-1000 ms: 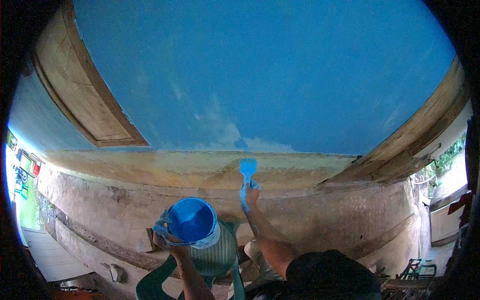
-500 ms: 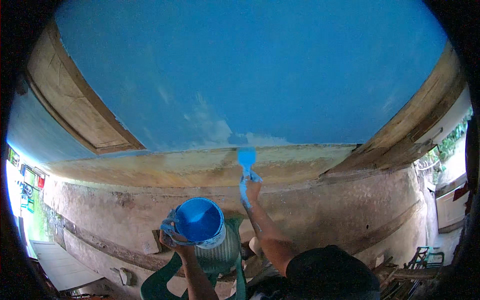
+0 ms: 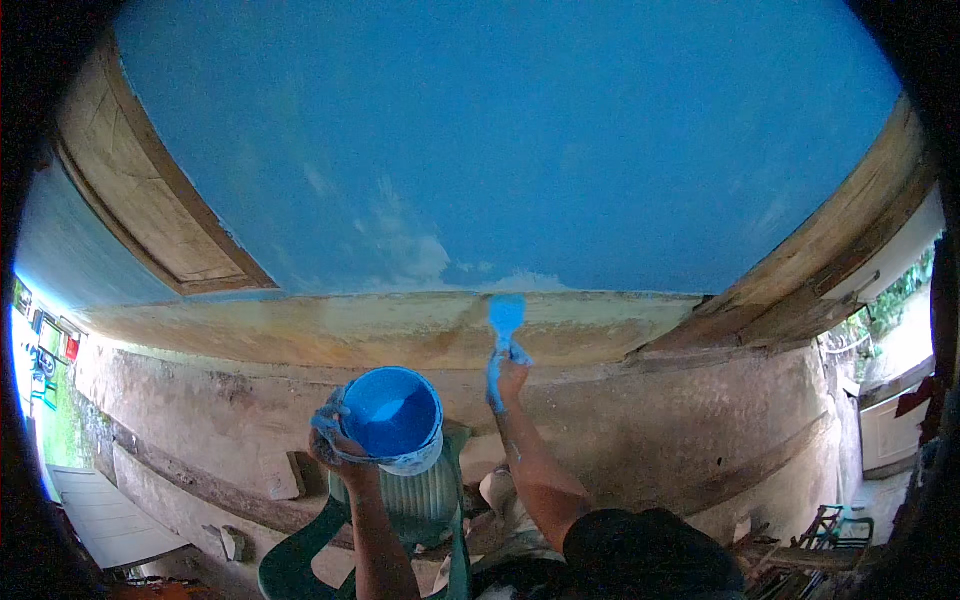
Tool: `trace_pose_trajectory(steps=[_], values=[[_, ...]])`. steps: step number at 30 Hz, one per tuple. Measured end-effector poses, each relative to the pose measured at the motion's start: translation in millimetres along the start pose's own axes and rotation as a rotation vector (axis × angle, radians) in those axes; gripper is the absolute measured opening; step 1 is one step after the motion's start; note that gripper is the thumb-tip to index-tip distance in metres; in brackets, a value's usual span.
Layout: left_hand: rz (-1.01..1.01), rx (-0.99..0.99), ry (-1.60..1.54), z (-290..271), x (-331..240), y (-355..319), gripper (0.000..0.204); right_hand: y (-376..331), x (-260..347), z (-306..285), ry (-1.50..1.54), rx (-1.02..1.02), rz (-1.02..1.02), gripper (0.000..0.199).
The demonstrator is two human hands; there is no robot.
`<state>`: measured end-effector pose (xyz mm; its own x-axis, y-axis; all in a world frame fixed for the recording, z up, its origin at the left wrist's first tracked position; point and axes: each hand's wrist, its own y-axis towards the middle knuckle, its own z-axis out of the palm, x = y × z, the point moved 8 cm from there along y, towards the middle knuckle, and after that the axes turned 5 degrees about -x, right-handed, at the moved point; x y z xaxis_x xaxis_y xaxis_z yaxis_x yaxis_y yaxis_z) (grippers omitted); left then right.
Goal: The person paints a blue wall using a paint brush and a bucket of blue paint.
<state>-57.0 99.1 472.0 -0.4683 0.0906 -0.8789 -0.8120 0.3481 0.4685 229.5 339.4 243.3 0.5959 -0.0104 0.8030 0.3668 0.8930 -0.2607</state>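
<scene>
My left hand (image 3: pixel 335 430) grips the side of a white bucket (image 3: pixel 418 460) with blue paint (image 3: pixel 385 425) inside, tilted so its mouth faces up toward me. Blue smears cover the fingers. In my right hand (image 3: pixel 508 375), also streaked with paint, is a flat paintbrush (image 3: pixel 507 315) whose head is coated bright blue. The brush points at the lower edge of a blue wall (image 3: pixel 540 150), in front of the unpainted yellowish strip below it. Just left of the brush, whitish patches (image 3: pixel 425 258) show through the blue. Whether the bristles touch the wall I cannot tell.
Below the bucket stands a green plastic chair (image 3: pixel 405 515). A wooden door (image 3: pixel 165 190) is at the left and a wooden frame (image 3: pixel 810 220) at the right. Stone pieces (image 3: pixel 232 543) lie on the ground at lower left, and another green chair (image 3: pixel 845 527) stands at far right.
The brush has shifted slightly right and down along the wall's lower edge. The bucket has risen a little and moved left. Some whitish patches near the edge are now covered with blue.
</scene>
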Motion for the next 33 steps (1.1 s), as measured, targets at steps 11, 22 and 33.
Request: trace_pose_trajectory(steps=[11, 22, 33], values=[[0.091, 0.107, 0.08, 28, 29, -30, 0.034, -20, 39, 30, -0.786, 0.077, -0.975, 0.015], [0.016, 0.177, -0.082, 58, 56, -54, 0.039, 24, -5, 25, -1.502, 0.007, -1.18, 0.014], [-0.02, 0.085, -0.25, 83, 44, -72, 0.035, 91, 44, -27, -0.654, 0.008, -0.359, 0.015]])
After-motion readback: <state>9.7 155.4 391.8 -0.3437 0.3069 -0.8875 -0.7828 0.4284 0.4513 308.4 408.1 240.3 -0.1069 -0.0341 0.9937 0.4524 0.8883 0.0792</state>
